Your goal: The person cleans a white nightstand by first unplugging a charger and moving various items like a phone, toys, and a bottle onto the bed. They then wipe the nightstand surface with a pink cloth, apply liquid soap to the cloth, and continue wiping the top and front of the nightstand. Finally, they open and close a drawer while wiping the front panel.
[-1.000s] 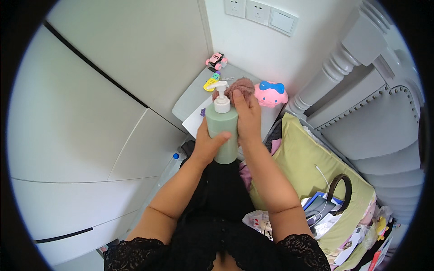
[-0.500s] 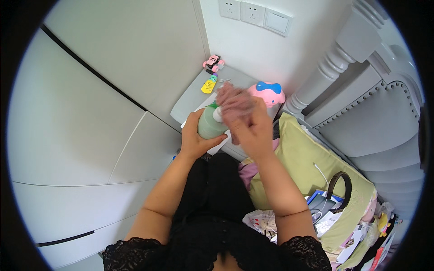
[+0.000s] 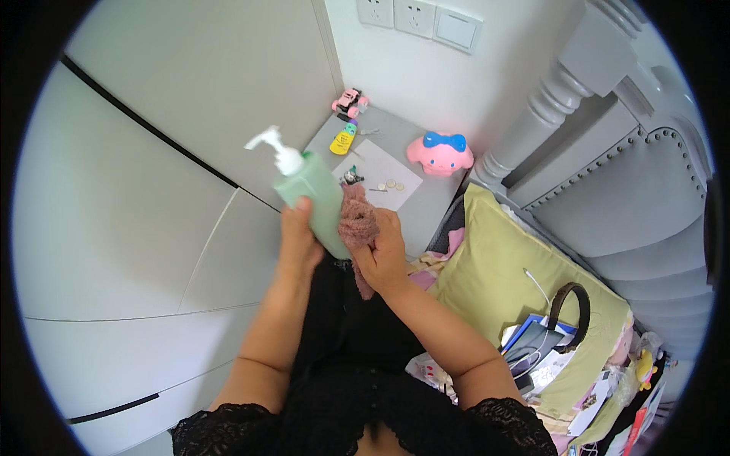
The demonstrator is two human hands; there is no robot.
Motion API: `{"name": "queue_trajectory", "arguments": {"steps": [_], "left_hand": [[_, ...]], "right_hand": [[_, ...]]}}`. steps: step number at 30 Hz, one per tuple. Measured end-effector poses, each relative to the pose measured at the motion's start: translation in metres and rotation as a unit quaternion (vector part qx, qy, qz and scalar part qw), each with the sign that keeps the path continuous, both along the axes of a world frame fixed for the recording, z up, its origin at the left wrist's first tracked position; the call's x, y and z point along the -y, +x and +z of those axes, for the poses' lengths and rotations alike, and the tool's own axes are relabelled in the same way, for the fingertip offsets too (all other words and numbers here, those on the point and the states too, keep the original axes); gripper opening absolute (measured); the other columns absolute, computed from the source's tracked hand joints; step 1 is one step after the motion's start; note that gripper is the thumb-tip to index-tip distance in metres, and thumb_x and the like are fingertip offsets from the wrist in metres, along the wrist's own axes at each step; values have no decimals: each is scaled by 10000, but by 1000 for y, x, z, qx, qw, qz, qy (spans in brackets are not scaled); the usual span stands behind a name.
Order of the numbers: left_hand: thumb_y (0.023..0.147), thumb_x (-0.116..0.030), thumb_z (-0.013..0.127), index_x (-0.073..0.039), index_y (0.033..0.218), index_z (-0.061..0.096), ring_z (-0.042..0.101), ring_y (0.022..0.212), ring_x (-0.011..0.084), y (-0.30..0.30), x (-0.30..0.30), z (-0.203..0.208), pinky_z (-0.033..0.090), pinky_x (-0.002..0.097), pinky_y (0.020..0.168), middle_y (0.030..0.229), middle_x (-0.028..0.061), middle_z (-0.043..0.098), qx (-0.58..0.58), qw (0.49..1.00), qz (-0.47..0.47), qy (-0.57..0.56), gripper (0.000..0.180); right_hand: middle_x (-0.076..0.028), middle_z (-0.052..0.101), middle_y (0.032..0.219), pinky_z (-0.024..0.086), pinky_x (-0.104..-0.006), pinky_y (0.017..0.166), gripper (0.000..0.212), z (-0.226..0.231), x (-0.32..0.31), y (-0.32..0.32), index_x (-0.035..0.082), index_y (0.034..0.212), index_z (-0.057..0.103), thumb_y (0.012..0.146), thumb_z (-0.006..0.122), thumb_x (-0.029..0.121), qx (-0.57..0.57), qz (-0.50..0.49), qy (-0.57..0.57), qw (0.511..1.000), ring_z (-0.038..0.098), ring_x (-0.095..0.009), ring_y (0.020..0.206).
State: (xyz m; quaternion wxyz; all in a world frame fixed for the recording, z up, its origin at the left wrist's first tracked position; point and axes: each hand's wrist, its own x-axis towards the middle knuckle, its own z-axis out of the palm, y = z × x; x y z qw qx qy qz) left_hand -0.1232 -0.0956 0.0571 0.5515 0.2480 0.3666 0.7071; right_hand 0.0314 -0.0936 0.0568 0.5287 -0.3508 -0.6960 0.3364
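Note:
A pale green pump bottle (image 3: 318,196) with a white pump head is tilted to the left in front of me. My left hand (image 3: 301,235) grips its side, thumb showing on the near face. In my right hand (image 3: 384,252) is a bunched dusty-pink cloth (image 3: 357,219), which meets the bottle's right side; one end of it dangles below. Beyond the hands, a white sheet (image 3: 394,169) lies on the grey nightstand (image 3: 423,216), with a few small round objects and a small dark-green item on it.
A pink toy head with a blue bow (image 3: 441,154), a yellow bottle (image 3: 344,140) and a pink toy car (image 3: 350,102) stand on the nightstand. White cabinets (image 3: 152,197) rise at left. At right, a green pillow (image 3: 487,266) bears papers and a dark strap (image 3: 584,311) beside the grey headboard (image 3: 631,182).
The bottle has tipped from end-on to side-on, its pump now pointing up-left. My right hand with the cloth has come down from the pump end to the bottle's side.

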Motion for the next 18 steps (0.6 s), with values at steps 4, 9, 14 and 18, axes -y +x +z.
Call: {"name": "queue_trajectory", "arguments": {"steps": [4,9,14,18], "left_hand": [[738,-625,682,-64,1331,415,561,1098,262,-10,-12,23,452,422,975,1204,113,560,44,998,-14,42,859],[704,-490,792,-44,1312,428,562,1080,238,10,-23,20,445,402,970,1191,105,563,-113,991,19,66,837],[701,-187,837,-37,1322,371,527,1090,183,22,-50,2,437,355,944,1225,72,516,-222,974,12,48,790],[662,-179,859,-52,1275,398,534,1093,185,37,-73,-27,452,346,929,1209,80,521,-275,961,-23,20,778]], "right_hand": [[-97,600,1099,434,-399,923,266,-41,-3,3,54,1158,580,959,539,225,-239,84,-418,873,530,-253,1084],[-98,476,1335,361,-401,1054,556,-1,-8,-15,59,1308,441,960,446,493,-589,195,-503,601,461,-242,1227],[-111,518,1271,398,-415,1017,519,-16,-3,15,53,1287,454,968,463,462,-531,125,-553,630,496,-249,1183],[-124,550,1224,423,-425,988,513,-5,10,44,38,1264,462,950,513,440,-493,36,-578,650,532,-279,1141]]}}
